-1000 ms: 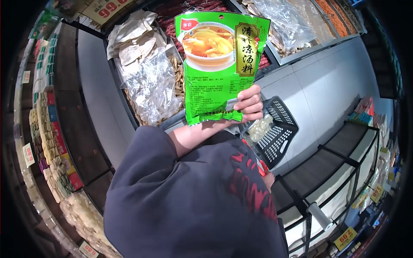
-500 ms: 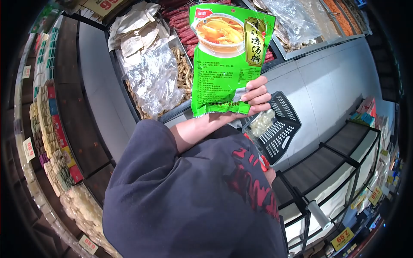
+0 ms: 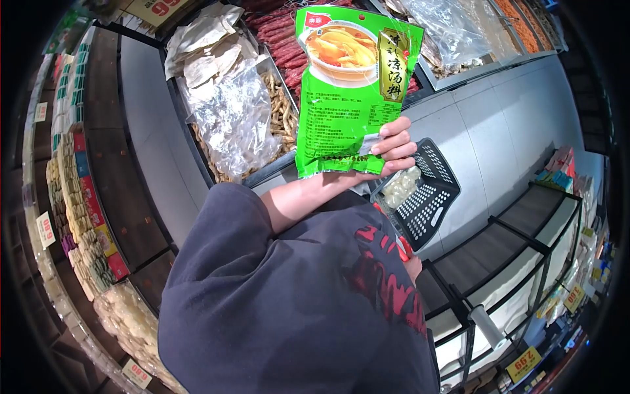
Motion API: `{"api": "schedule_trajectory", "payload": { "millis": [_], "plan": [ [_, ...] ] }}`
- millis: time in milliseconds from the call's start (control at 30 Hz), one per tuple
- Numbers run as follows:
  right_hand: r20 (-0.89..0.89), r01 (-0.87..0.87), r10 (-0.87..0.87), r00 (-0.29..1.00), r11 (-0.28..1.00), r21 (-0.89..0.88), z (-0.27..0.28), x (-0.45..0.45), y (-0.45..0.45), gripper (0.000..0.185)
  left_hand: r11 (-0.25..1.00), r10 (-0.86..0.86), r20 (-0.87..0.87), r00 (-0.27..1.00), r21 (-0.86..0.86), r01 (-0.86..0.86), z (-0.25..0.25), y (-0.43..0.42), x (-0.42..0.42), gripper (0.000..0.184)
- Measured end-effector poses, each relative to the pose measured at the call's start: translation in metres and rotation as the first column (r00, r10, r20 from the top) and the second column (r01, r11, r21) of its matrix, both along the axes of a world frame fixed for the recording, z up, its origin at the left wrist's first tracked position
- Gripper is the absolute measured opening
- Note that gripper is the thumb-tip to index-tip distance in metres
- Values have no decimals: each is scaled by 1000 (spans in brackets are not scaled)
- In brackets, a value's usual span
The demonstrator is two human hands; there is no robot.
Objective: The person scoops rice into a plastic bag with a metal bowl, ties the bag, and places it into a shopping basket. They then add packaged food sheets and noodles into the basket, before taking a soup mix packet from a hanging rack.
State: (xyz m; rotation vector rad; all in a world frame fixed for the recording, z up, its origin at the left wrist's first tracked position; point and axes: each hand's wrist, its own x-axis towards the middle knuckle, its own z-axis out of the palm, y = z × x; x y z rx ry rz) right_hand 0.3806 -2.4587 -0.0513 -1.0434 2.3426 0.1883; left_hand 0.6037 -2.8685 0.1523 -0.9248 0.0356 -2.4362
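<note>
My left hand [image 3: 396, 146] is closed on the right edge of a green packet [image 3: 338, 118], its fingers curled over the front. The packet is upright, with a bowl of soup pictured above small print; its lower part overlaps my forearm. Beyond it to the lower right is a black basket [image 3: 430, 190] with red handle parts [image 3: 404, 248] and a clear bag of pale round items [image 3: 401, 188]. My right hand [image 3: 413, 268] shows only as a bit of skin beside the red handle, its fingers hidden by my dark shirt.
Bins ahead hold pale dried sheets [image 3: 210, 49], a clear plastic bag [image 3: 239, 128], brown dried pieces [image 3: 281, 111] and dark red sausages [image 3: 279, 39]. Shelves of packed goods [image 3: 82, 217] line the left. A black-framed rack [image 3: 489, 256] stands at the right, over grey floor tiles [image 3: 499, 125].
Over the last second my left hand and the green packet have moved slightly right and up. The packet stays in my grip, and the view has shifted a little.
</note>
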Motion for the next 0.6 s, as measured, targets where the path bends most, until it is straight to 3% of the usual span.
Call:
{"api": "schedule_trajectory", "payload": {
  "millis": [100,333,433,500,533,567,600],
  "plan": [
    [-4,-4,4,1000,1000,0,1,0,-1,19,999,-9,74,997,35,6,3,2,2,24],
    [6,-4,4,1000,1000,-10,0,-1,0,19,1000,-15,71,997,22,13,4,2,3,24],
    [-11,1,-1,1000,1000,-22,-6,-1,2,18,999,44,227,973,13,-48,-4,5,-2,20],
    [67,33,-32,997,999,-17,0,-5,3,22,995,104,477,873,-39,-97,-6,8,-2,23],
    [155,82,-86,984,996,33,14,-6,-4,26,993,107,551,828,-97,-64,-14,10,-2,26],
    [316,179,-113,942,965,-189,13,-8,2,38,987,118,622,774,-159,-23,-29,12,-3,30],
    [416,225,-154,896,966,-127,29,-9,-8,63,988,45,622,782,-143,57,-33,19,-20,30]
  ]
}}
